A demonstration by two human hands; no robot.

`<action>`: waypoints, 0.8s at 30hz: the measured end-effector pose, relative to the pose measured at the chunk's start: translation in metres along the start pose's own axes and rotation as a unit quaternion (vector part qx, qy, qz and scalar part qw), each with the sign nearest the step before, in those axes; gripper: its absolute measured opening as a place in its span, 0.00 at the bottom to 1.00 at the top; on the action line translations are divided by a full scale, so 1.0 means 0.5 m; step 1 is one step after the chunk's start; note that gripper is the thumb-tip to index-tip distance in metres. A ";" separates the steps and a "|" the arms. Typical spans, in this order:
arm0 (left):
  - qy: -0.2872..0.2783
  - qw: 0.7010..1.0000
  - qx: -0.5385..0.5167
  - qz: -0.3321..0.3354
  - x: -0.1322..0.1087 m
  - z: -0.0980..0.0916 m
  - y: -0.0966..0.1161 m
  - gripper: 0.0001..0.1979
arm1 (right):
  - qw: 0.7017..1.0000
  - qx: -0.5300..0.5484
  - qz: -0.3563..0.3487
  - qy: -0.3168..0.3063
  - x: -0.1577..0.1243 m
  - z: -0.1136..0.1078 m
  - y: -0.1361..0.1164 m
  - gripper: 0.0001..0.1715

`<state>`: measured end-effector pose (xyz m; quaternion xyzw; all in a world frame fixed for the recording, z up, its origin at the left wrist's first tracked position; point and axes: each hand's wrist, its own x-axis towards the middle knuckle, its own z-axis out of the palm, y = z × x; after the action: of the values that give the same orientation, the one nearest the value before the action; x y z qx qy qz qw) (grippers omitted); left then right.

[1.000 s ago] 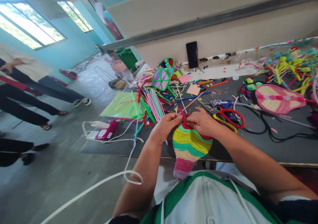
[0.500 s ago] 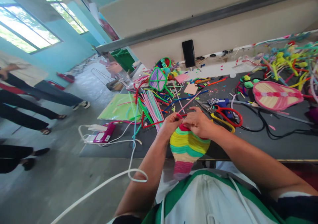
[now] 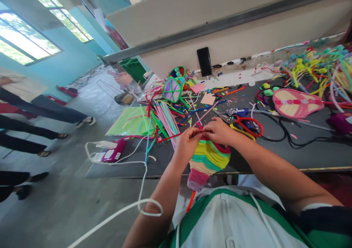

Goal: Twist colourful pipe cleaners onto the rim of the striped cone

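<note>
A striped pipe-cleaner piece (image 3: 206, 160) in red, yellow, green, cream and pink hangs over the near edge of the dark table (image 3: 302, 152). My left hand (image 3: 187, 143) and my right hand (image 3: 218, 130) meet at its top, fingers pinched on a red pipe cleaner (image 3: 167, 137) that runs off to the left. Both hands are closed. An orange strand (image 3: 190, 201) dangles below the piece.
Red-handled scissors (image 3: 247, 125), a blue glue gun (image 3: 239, 112), a pink and cream woven piece (image 3: 297, 103), loose pipe cleaners (image 3: 167, 116) and black cables litter the table. A phone (image 3: 204, 61) leans on the wall. A pink device (image 3: 112, 154) with a white cord sits left. People's legs (image 3: 33, 123) stand far left.
The camera shifted, so the table sits slightly higher and further left in view. My hands moved closer together at the top of the striped piece and keep working the red pipe cleaner.
</note>
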<state>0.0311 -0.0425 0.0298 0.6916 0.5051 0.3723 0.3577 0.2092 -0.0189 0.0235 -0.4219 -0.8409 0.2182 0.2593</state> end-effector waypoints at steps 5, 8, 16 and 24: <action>-0.013 0.997 -0.048 -0.066 0.000 0.003 -0.020 0.11 | 0.970 0.222 0.100 -0.029 0.002 -0.011 0.015 0.19; -0.028 0.988 -0.107 -0.107 0.000 -0.008 -0.018 0.13 | 0.926 0.359 0.117 0.019 0.006 -0.008 0.026 0.14; -0.037 0.975 -0.149 -0.158 -0.008 -0.015 0.004 0.12 | 0.895 0.442 0.053 -0.031 0.010 0.005 0.030 0.10; -0.026 0.987 -0.087 -0.130 -0.007 -0.013 -0.017 0.09 | 0.891 0.414 0.074 -0.172 0.000 0.008 0.024 0.14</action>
<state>0.0212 -0.0432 0.0247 0.5958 0.5469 0.3475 0.4746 0.2139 -0.0129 0.0136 -0.2929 -0.6720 0.6346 0.2448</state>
